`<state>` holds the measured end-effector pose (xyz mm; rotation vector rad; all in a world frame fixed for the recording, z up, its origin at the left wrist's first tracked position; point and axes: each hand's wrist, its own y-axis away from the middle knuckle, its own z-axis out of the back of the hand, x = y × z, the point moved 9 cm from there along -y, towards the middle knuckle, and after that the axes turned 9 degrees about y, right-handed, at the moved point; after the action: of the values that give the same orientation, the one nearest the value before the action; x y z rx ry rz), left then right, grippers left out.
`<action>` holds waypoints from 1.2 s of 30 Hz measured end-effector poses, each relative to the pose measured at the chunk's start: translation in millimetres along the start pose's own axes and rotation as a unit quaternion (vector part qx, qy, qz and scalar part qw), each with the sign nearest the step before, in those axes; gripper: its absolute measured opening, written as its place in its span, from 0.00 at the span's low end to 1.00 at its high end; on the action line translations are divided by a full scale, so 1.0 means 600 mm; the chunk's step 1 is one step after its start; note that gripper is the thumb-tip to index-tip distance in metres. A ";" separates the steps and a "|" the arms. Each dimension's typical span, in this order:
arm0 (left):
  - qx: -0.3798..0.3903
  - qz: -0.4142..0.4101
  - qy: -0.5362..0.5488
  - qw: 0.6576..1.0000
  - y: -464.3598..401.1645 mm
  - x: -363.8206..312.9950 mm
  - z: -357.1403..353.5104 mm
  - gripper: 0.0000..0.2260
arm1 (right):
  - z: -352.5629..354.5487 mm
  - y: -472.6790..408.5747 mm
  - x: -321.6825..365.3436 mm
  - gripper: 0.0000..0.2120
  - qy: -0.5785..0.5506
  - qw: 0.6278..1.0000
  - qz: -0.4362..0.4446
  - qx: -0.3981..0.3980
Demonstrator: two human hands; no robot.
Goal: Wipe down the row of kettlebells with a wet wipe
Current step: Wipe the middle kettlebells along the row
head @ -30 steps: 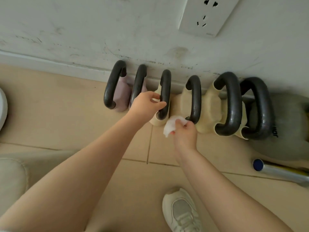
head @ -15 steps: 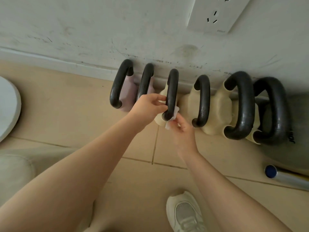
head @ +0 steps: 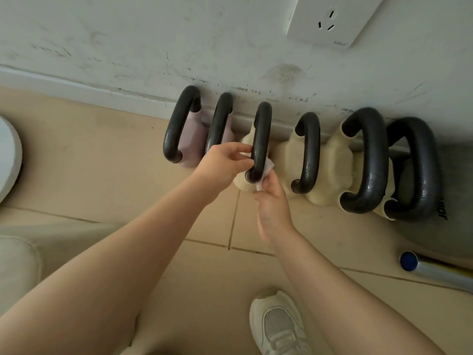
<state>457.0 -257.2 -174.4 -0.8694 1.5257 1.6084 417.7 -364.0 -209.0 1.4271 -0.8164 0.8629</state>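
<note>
Several kettlebells with black handles stand in a row along the wall: two pink ones (head: pixel 192 139) at the left, cream ones (head: pixel 335 155) in the middle, a large grey one (head: pixel 455 201) at the right. My left hand (head: pixel 225 162) grips the lower part of the third kettlebell's handle (head: pixel 261 134). My right hand (head: pixel 273 201) pinches a white wet wipe (head: pixel 266 170) against the near end of that same handle, from its right side. Most of the wipe is hidden behind the handle and my fingers.
A white wall with a power socket (head: pixel 330 21) rises behind the row. A blue-capped metal bar (head: pixel 435 270) lies on the tile floor at the right. My white shoe (head: pixel 279 326) is below, a white round object (head: pixel 7 160) sits at the left edge, and a cushion (head: pixel 15 272) lies at the lower left.
My right hand carried the wipe leftward from the fourth kettlebell's handle to the third one's near end. The left hand kept its grip on that handle. The view shifted slightly.
</note>
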 end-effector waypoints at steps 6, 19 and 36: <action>0.000 0.002 0.022 1.000 -0.001 0.003 -0.002 0.12 | -0.005 0.017 0.023 0.24 0.014 0.998 0.067 0.015; -0.088 0.081 0.187 0.975 0.017 0.054 0.015 0.11 | -0.023 0.035 0.035 0.27 0.794 0.387 0.467 -0.034; -0.125 0.092 0.236 0.959 0.032 0.055 0.018 0.19 | -0.023 0.012 0.053 0.28 0.826 0.200 0.521 0.084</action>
<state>424.3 -244.6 -193.2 -1.3631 1.7909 1.8447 426.1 -349.8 -177.9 -0.9026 0.3844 2.6324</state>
